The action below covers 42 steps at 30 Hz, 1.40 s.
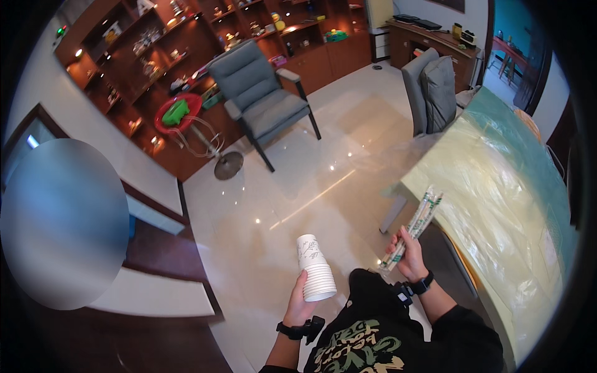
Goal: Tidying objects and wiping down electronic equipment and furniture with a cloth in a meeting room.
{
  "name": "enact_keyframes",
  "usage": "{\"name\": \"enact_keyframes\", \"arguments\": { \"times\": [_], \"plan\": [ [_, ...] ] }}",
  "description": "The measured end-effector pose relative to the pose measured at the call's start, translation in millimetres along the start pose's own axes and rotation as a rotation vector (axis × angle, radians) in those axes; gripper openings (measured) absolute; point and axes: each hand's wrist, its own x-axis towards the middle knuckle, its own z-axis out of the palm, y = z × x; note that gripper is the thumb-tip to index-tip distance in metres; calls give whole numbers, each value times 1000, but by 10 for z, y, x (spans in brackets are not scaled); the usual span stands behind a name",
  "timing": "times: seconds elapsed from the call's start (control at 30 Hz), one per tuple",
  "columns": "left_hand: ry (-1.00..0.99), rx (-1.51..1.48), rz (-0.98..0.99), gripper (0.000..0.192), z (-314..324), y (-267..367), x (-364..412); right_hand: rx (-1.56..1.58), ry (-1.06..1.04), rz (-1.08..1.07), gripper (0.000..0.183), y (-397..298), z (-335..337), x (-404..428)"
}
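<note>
My left hand [298, 296] grips a stack of white paper cups [317, 272] with a grey leaf-like print. The stack lies tilted, the open rims towards me and the base of the outermost cup pointing away. In my right hand [410, 256] is a bundle of wrapped disposable chopsticks [422, 214] in clear sleeves with green print. The bundle slants up to the right, its far end in front of the edge of the table [494, 186], which has a clear plastic cover. Both hands are held in front of my body above the floor.
A grey armchair [266, 88] stands before lit wooden shelves [186, 51]. Beside it, a red round stool [163, 123] bears a green object [176, 112]. Another grey chair [415, 93] is at the table's far end. A brown chair seat [443, 261] sits by the table's near side.
</note>
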Motion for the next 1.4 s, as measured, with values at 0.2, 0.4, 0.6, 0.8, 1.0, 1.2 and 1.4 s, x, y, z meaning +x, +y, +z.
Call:
{"name": "enact_keyframes", "arguments": {
  "times": [0.2, 0.4, 0.6, 0.8, 1.0, 1.2, 1.4],
  "plan": [
    [79, -70, -7, 48, 3, 1168, 1694, -765, -139, -92, 20, 92, 682, 1482],
    [72, -87, 207, 49, 174, 2280, 3126, -949, -674, -344, 57, 394, 2149, 3169],
    [3, 46, 191, 47, 387, 3090, 4958, -1322, -598, -580, 57, 326, 2737, 5028],
    [-86, 230, -122, 51, 1147, 3701, 6936, -1194, -244, -643, 40, -444, 2859, 6632],
    [-246, 436, -528, 54, 1980, 3773, 8769, -1036, 192, -592, 26, -1330, 2470, 7851],
    [-506, 1114, -152, 48, 2560, 4025, 10421, -752, 354, -331, 23, -2358, 2516, 9376],
    [-513, 1622, 838, 56, 3345, 4750, 11812, -400, 152, -215, 6, -3260, 2817, 11093]
  ]
}}
